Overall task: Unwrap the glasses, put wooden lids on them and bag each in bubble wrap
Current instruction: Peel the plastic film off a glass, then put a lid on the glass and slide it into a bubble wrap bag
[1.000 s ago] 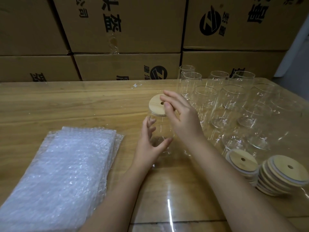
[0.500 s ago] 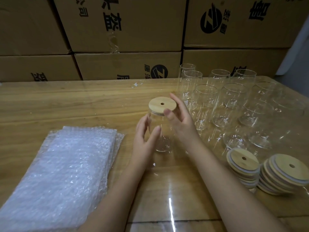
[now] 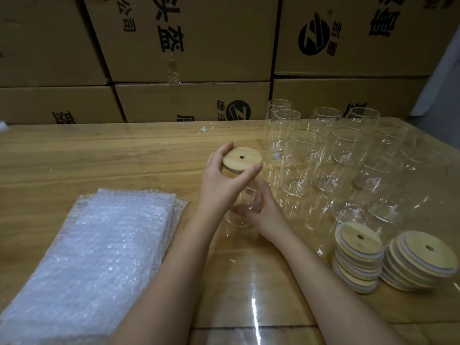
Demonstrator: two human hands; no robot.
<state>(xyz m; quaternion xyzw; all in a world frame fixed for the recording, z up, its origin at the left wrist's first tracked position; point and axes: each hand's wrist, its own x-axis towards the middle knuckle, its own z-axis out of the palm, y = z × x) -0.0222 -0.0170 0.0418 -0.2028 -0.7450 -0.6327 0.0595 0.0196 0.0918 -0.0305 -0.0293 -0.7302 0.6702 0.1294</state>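
A clear glass capped with a round wooden lid is at the table's middle. My left hand grips the lid's rim from the left, thumb at the front and fingers at the back. Lower on the right side of the glass, my right hand holds its body near the base. A stack of bubble-wrap bags lies at the front left. Several uncovered glasses stand at the back right. Two stacks of wooden lids sit at the front right.
The wooden table is covered with a clear, shiny sheet. Brown printed cartons are stacked as a wall along its far edge. A small scrap of plastic lies near the back.
My left hand rose from the side of the glass to the lid's rim. My right hand left the lid and dropped to the lower part of the glass.
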